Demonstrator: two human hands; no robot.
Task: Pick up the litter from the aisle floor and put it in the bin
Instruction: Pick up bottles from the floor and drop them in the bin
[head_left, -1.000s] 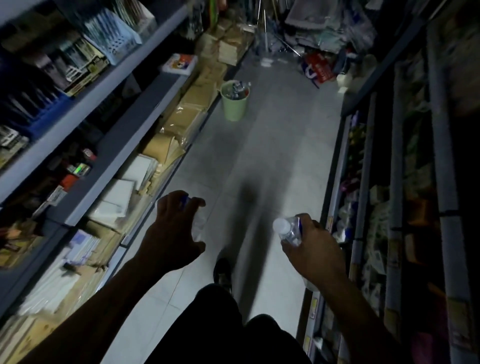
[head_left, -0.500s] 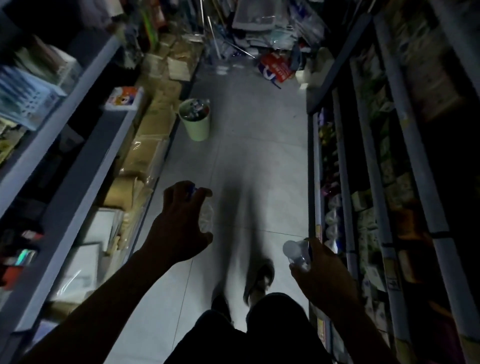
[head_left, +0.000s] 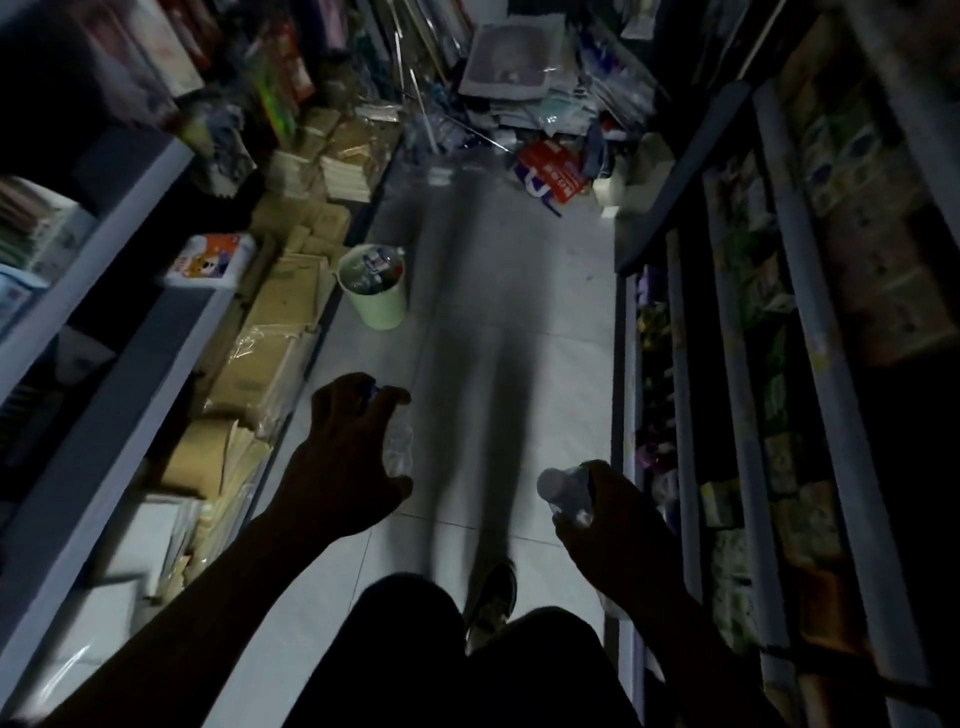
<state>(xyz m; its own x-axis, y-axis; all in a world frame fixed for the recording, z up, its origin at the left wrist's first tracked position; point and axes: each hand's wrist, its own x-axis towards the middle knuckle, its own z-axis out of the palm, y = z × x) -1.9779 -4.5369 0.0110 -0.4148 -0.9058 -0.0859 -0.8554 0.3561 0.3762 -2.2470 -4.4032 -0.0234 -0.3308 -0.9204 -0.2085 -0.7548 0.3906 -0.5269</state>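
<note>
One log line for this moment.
left hand: holds bottle | right hand: holds bottle | bin: ahead, part-filled

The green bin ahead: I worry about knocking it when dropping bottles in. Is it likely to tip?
Possibly. The green bin looks like thin, light plastic, narrow and taller than wide, so a nudge might tip it. Bottles already fill it near the rim, adding little weight.

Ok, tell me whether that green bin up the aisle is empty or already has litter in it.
Already holding litter. The green bin stands upright by the left shelving, and clear plastic bottles show at its open rim.
</note>
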